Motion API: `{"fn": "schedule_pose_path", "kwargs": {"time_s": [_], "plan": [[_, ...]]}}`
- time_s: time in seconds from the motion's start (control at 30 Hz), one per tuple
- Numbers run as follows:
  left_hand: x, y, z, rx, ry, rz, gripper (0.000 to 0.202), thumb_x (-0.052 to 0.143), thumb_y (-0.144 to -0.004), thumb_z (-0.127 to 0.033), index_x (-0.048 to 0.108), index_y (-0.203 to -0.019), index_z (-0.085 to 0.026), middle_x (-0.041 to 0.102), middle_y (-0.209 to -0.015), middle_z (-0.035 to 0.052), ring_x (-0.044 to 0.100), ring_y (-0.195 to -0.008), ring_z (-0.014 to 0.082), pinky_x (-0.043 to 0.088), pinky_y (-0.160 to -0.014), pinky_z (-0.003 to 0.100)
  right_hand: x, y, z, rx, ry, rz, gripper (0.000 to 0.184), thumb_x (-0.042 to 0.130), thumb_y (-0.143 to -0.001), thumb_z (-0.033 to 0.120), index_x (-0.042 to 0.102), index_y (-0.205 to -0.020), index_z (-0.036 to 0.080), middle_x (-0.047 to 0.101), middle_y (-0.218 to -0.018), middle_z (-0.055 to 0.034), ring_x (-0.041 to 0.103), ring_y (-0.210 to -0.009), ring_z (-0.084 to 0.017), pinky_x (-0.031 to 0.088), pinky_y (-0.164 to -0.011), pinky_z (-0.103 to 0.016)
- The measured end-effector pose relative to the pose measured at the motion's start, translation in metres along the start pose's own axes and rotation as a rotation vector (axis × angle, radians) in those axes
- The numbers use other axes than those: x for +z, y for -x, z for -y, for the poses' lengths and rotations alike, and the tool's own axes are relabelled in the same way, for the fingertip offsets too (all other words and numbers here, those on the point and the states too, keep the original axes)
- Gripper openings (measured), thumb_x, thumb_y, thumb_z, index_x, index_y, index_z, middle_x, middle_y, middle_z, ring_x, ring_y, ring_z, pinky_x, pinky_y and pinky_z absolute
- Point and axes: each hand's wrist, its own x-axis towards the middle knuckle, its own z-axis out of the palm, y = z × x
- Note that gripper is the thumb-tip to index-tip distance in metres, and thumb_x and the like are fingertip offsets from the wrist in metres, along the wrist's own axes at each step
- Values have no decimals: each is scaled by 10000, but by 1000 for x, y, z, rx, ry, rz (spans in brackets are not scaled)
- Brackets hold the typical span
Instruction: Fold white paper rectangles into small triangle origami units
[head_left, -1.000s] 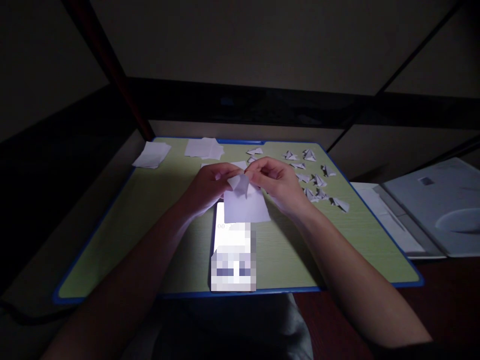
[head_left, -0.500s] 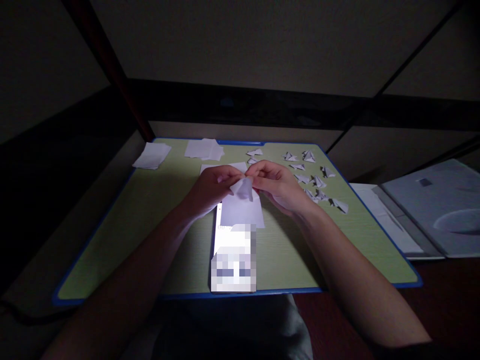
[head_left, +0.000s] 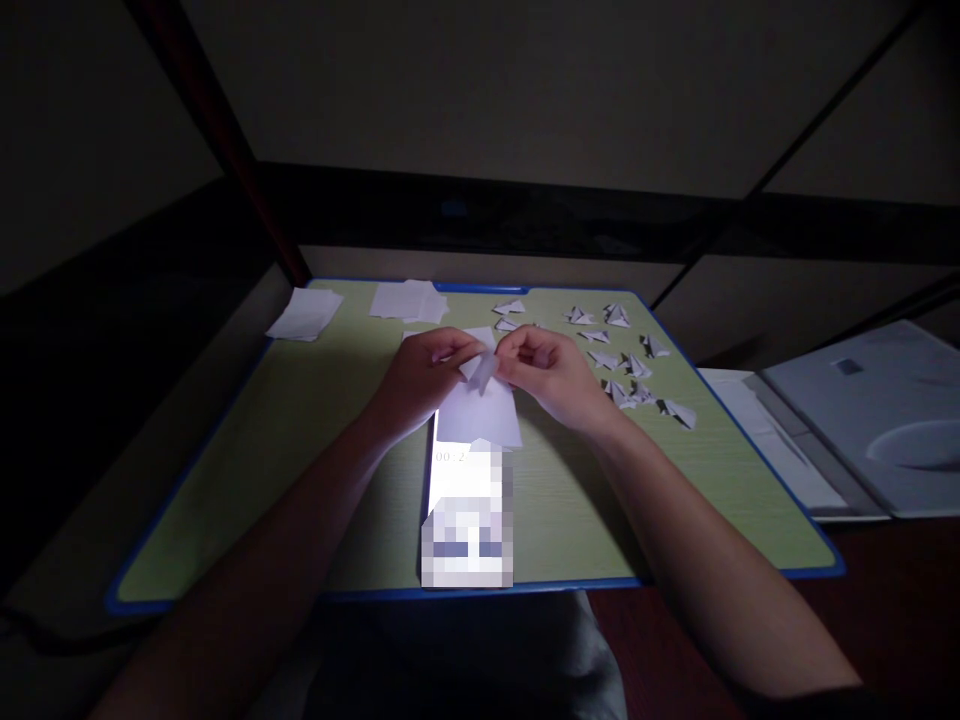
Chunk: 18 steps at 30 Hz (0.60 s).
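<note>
The left hand (head_left: 427, 375) grips a thin white square-looking sheet of paper (head_left: 478, 415) between thumb and forefinger, with the other fingers curled under. The right hand (head_left: 551, 375) is closed in a similar pinch at the right side of the sheet's turned-over upper part; how much paper its fingertips cover is hard to see. The sheet is held up over the middle of the table with its lower part hanging flat toward the near edge. The step in hand looks like shaping a fold. Setting it neatly would call for both pinches to stay firm while the flap's edges are lined up and creased, since thin paper slips or wrinkles easily.

Below the sheet, a slim phone with a bright white screen (head_left: 466, 478) reaches to the table's near edge, taking up the flat space where a crease might be pressed. More white paper (head_left: 480, 334) lies just beyond the hands.

Farther out on the light green, blue-rimmed table (head_left: 300, 440), small folded white paper pieces (head_left: 636, 366) spread toward the far right corner, the closest near the right wrist. One stack of loose white sheets (head_left: 305, 313) lies at the far left corner, another stack (head_left: 405, 300) along the far edge.
</note>
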Motion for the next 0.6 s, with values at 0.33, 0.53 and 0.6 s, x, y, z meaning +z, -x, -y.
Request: {"fn": "schedule_pose_path", "kwargs": {"time_s": [0.33, 0.53, 0.6], "plan": [[-5, 0, -1, -113, 27, 82, 191, 616, -750, -314, 724, -797, -164, 639, -640, -7, 520, -532, 95, 330, -479, 219, -5, -1, -1, 39, 24, -34, 315, 865, -646, 391, 664, -729, 163, 612, -663, 15, 489, -582, -89, 358, -550, -246], [-5, -1, 3, -158, 91, 78, 250, 657, -748, -378, 736, -809, -148, 651, -649, 10, 477, -499, 81, 316, -470, 220, -5, -1, 1, 35, -19, -33, 356, 843, -672, 463, 671, -744, 161, 604, -657, 21, 477, -567, -82, 340, -540, -244], [-3, -1, 2, -178, 92, 39, 242, 663, -735, -364, 734, -801, -142, 664, -681, 22, 505, -529, 89, 336, -484, 220, -4, -1, 0, 45, -16, -12, 362, 855, -664, 461, 670, -757, 165, 615, -678, 18, 500, -591, -89, 358, -556, -245]]}}
